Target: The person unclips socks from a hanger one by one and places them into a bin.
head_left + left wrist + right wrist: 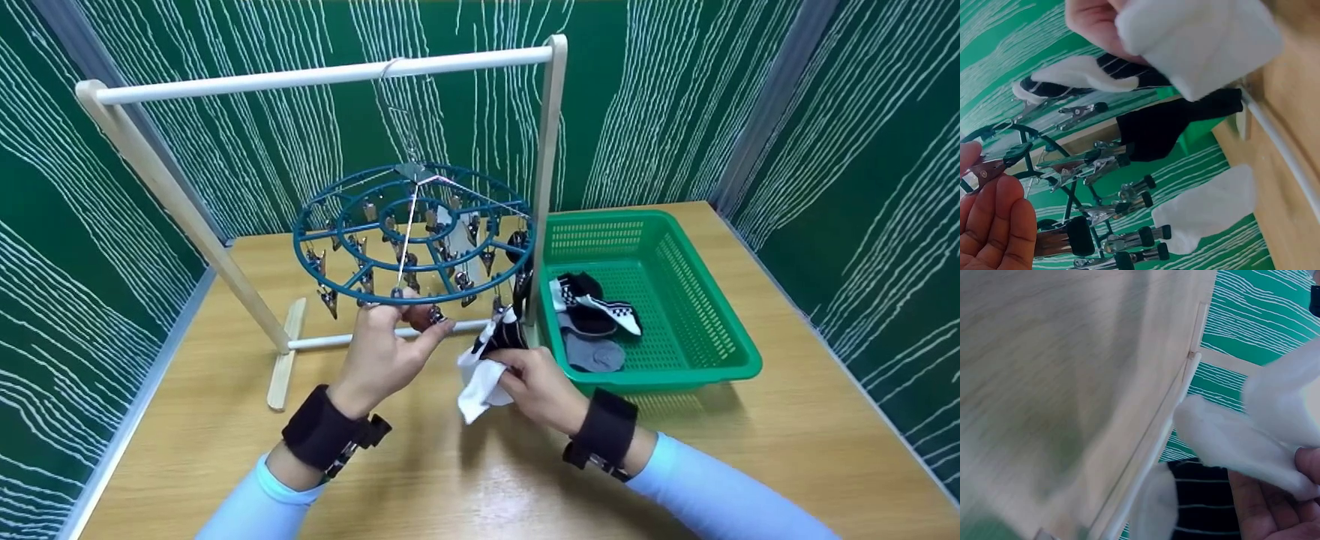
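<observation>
**Streaked green walls point(667, 90) around one pale wooden tabletop point(420, 465)**

From the left side of the frame to upper centre stands one wooden stand point(176, 202); its single white rail point(322, 75) carries one round teal clip hanger point(465, 295), so the clips dangle free above the table. They overlap too much to count.

At lower centre-left, the left hand point(386, 360) pinches one metal clip point(1005, 160) by what look like its handles — probably because squeezing there parts the tips.

Just right of centre, the right hand point(529, 382) grips one loose white sock point(484, 386) between thumb and fingers, below the ring, seemingly to keep it near the clips.

Three socks appear to hang already: one white point(1207, 208), one black point(1154, 126), one striped point(1084, 76).

Centre-right sits one green basket point(660, 375) — a grey sock point(596, 354) and checkered sock point(611, 311) show, but the pile's full count is unclear.
</observation>
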### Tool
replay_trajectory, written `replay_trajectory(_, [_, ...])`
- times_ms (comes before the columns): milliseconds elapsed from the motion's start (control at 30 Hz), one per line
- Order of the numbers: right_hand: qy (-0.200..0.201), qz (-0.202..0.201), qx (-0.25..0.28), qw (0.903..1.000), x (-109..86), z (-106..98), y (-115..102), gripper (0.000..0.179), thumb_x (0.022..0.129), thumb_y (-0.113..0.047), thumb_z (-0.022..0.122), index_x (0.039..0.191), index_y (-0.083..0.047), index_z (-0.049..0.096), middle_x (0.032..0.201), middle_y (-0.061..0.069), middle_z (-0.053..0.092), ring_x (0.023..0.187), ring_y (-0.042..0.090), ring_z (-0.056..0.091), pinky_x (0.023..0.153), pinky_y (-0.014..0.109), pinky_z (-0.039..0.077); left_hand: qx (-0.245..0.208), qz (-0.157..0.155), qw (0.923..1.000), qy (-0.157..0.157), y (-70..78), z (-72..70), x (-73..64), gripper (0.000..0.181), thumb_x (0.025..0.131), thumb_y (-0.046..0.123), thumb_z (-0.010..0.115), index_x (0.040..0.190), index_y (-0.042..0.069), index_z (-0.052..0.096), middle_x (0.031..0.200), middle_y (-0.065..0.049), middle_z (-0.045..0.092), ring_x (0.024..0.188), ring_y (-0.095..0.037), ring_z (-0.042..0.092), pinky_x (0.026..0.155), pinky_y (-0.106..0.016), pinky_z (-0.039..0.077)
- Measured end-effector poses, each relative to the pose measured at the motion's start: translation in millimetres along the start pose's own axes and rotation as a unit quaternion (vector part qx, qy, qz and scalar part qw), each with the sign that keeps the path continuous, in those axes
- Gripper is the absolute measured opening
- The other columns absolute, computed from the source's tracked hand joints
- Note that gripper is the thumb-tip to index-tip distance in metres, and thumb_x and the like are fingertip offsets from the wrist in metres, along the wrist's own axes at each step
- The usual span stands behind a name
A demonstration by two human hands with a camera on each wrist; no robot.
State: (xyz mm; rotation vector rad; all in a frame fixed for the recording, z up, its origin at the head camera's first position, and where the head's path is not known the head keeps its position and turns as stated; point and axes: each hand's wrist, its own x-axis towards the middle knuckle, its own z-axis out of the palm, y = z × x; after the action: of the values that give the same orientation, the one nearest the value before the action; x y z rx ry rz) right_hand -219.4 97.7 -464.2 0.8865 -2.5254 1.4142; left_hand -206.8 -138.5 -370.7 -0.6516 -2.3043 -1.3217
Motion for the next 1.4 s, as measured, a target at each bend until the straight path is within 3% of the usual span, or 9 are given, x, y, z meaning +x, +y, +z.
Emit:
replay_trajectory(267, [-0.005, -0.008, 0.005, 0.9999, -1.7, -24.9, -9.9, 0.021, 0.104, 0.003, 0.063, 0.118, 0.006, 0.078, 0.115, 0.024, 0.081, 0.1, 0.036, 0.081, 0.086, 0.044, 0.068, -0.009, -0.019, 0.9998, -0.004, -1.0, 0.3, 0.0, 0.011, 0.092, 0.008, 0.086, 0.096, 0.006, 0.077, 0.085, -0.004, 0.076, 0.083, -0.019, 0.073, 0.08, -0.033, 0.06])
replay_trajectory(467, [0.02, -0.029, -0.007, 0.9994, -1.9, -44.9, -16.1, 0.018, 0.102, 0.003, 0.067, 0.115, 0.007, 0.079, 0.111, 0.026, 0.081, 0.095, 0.037, 0.081, 0.083, 0.044, 0.069, -0.021, -0.034, 0.9992, -0.008, -1.2, -0.1, 0.4, 0.011, 0.093, 0.009, 0.086, 0.097, 0.008, 0.075, 0.089, -0.002, 0.077, 0.086, -0.016, 0.074, 0.084, -0.03, 0.061])
replay_trajectory(833, [0.065, -0.032, -0.037, 0.9967, 6.0, -83.9, -29.4, 0.017, 0.102, 0.003, 0.068, 0.114, 0.005, 0.08, 0.111, 0.024, 0.081, 0.089, 0.033, 0.081, 0.081, 0.045, 0.069, -0.037, -0.041, 0.9984, -0.011, -1.7, -0.6, 0.0, 0.011, 0.093, 0.012, 0.087, 0.097, 0.009, 0.076, 0.089, -0.001, 0.078, 0.087, -0.016, 0.074, 0.087, -0.032, 0.061])
replay_trajectory(1033, [0.108, -0.055, -0.066, 0.9904, 12.1, -107.6, -33.4, 0.016, 0.099, 0.009, 0.069, 0.113, 0.009, 0.078, 0.108, 0.026, 0.081, 0.082, 0.034, 0.08, 0.075, 0.043, 0.069, -0.041, -0.033, 0.9986, -0.01, -2.2, -0.1, 0.4, 0.014, 0.093, 0.013, 0.087, 0.094, 0.009, 0.074, 0.087, 0.0, 0.077, 0.086, -0.016, 0.074, 0.085, -0.031, 0.061])
replay_trajectory(1167, [0.133, -0.055, -0.087, 0.9858, 18.9, -125.3, -33.7, 0.017, 0.098, 0.01, 0.069, 0.113, 0.009, 0.078, 0.108, 0.027, 0.081, 0.08, 0.03, 0.08, 0.074, 0.026, 0.066, -0.043, -0.027, 0.9987, -0.007, -2.2, 0.1, 0.4, 0.014, 0.093, 0.011, 0.087, 0.092, 0.009, 0.073, 0.086, 0.0, 0.077, 0.085, -0.016, 0.075, 0.084, -0.03, 0.061])
replay_trajectory(1267, [0.149, -0.044, -0.1, 0.9827, 25.2, -137.8, -30.6, 0.019, 0.099, 0.01, 0.068, 0.114, 0.009, 0.078, 0.107, 0.026, 0.081, 0.069, 0.017, 0.07, 0.07, 0.012, 0.057, -0.045, -0.022, 0.9987, -0.006, -2.5, 0.8, 0.6, 0.013, 0.092, 0.01, 0.087, 0.093, 0.008, 0.073, 0.087, -0.001, 0.077, 0.084, -0.017, 0.075, 0.083, -0.034, 0.063])
replay_trajectory(1400, [0.163, -0.016, -0.111, 0.9802, 34.8, -151.6, -24.5, 0.021, 0.102, 0.008, 0.064, 0.116, 0.006, 0.08, 0.104, 0.024, 0.082, 0.059, 0.005, 0.052, 0.064, 0.009, 0.049, -0.046, -0.015, 0.9988, -0.002, -3.8, 2.4, 0.5, 0.014, 0.092, 0.009, 0.087, 0.094, 0.007, 0.074, 0.088, -0.002, 0.078, 0.084, -0.017, 0.076, 0.082, -0.041, 0.065])
